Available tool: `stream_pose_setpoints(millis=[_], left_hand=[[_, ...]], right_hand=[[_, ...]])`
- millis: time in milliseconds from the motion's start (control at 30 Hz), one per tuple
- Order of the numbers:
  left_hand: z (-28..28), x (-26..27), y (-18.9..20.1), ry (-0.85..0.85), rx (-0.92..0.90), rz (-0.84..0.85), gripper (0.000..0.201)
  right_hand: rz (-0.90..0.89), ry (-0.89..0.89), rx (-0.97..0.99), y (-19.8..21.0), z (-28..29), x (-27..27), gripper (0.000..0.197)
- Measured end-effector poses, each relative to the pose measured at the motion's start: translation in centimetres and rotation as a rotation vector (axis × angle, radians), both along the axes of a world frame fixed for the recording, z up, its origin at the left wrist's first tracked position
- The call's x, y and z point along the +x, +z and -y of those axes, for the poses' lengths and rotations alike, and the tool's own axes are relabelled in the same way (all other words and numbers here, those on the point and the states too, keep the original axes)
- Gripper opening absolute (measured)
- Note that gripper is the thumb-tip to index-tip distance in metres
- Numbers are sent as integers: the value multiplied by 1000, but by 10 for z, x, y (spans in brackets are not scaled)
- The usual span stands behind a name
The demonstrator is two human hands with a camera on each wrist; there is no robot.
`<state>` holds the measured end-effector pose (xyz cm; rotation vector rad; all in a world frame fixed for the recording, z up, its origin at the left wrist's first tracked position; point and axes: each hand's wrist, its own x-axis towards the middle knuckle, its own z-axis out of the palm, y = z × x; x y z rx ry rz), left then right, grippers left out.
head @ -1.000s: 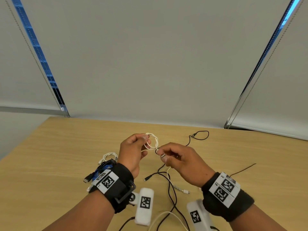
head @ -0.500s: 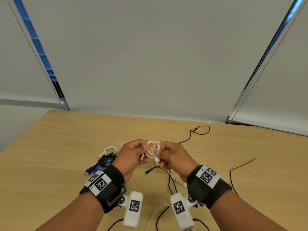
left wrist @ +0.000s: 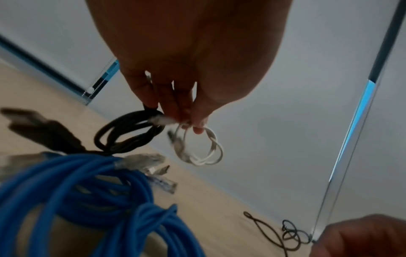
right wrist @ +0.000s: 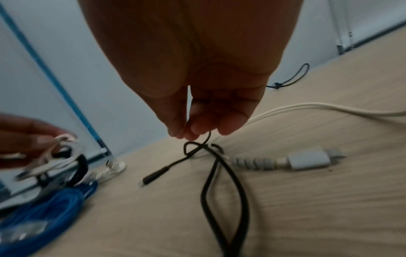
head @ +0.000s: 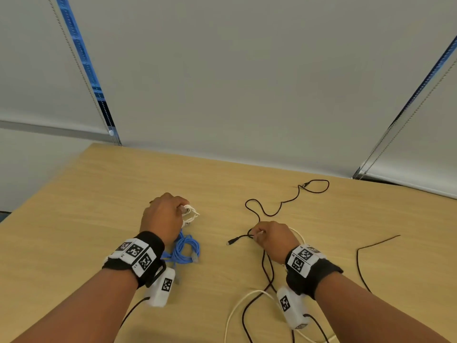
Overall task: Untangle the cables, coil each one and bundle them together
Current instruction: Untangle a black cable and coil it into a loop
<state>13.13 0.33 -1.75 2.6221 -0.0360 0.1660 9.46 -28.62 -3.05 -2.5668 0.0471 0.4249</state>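
Wooden table (head: 99,194), hands apart: left hand (head: 160,216) gripping small white cable coil (left wrist: 197,147) above blue coil (head: 184,251); right hand (head: 274,240) pinching loose black cable (right wrist: 197,149).

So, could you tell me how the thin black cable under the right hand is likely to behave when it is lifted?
Probably floppy: the thin black cable lies in loose curves across the table, so it should sag from the right hand pinching it. Likely light, being so thin. It may drag the white cable it crosses, since the two overlap near the fingers.
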Motion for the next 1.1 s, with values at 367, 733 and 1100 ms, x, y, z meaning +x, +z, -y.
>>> stream_pose_setpoints(millis=[367, 733, 1100], left_hand=[[57, -21, 7, -310, -54, -26, 28], [131, -23, -30, -467, 390, -396, 35], [124, 1, 58, -415, -608, -484, 10]], right_hand=[[121, 235, -408, -22, -26, 4, 18], [147, 103, -180, -10, 7, -5, 19], [305, 15, 66, 30, 37, 3, 11]])
